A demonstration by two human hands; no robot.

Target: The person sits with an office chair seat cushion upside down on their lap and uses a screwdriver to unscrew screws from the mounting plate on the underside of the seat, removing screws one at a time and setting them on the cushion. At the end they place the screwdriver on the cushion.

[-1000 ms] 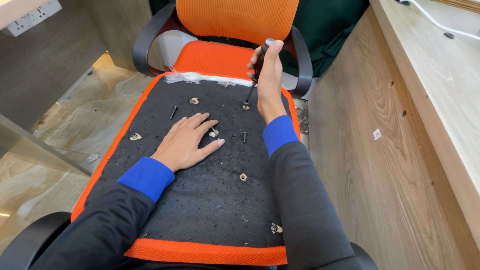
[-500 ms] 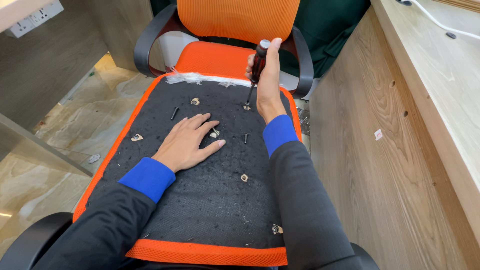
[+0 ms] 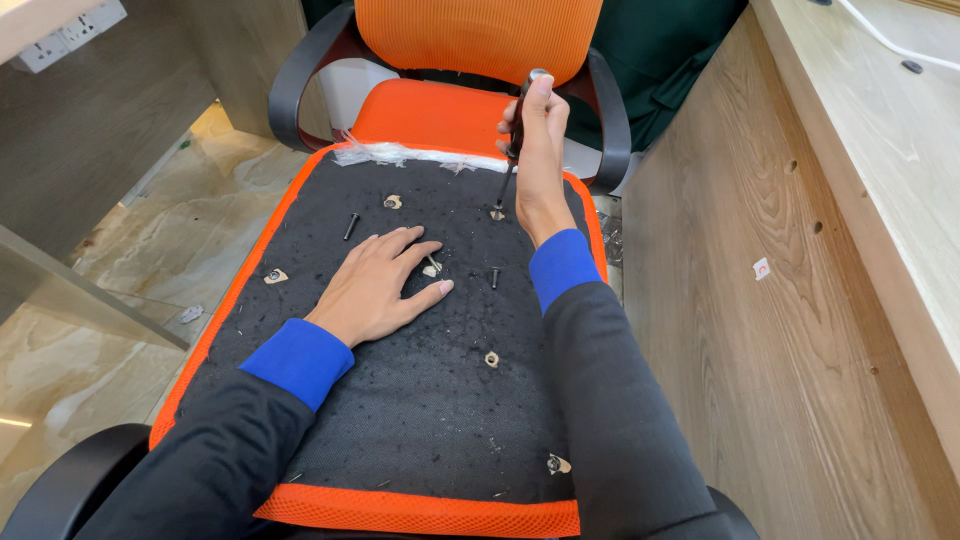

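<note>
An upturned chair seat (image 3: 400, 400) with a black underside and orange edging lies before me. My right hand (image 3: 538, 160) grips a black-handled screwdriver (image 3: 516, 120) held upright, its tip on a screw point (image 3: 497, 213) near the seat's far edge. My left hand (image 3: 380, 285) lies flat on the black surface, fingers spread, beside a loose screw (image 3: 433, 266). Two more black screws (image 3: 351, 226) (image 3: 494, 277) stand loose on the seat. Several metal inserts (image 3: 274, 276) dot the surface.
An orange mesh office chair (image 3: 470, 45) with black armrests stands just beyond the seat. A wooden desk panel (image 3: 800, 260) runs along the right. Tiled floor (image 3: 130, 260) lies to the left, with another black armrest (image 3: 70, 480) at the lower left corner.
My right hand has shifted its grip a little on the screwdriver handle, which stays over the same screw point. The left hand has not moved.
</note>
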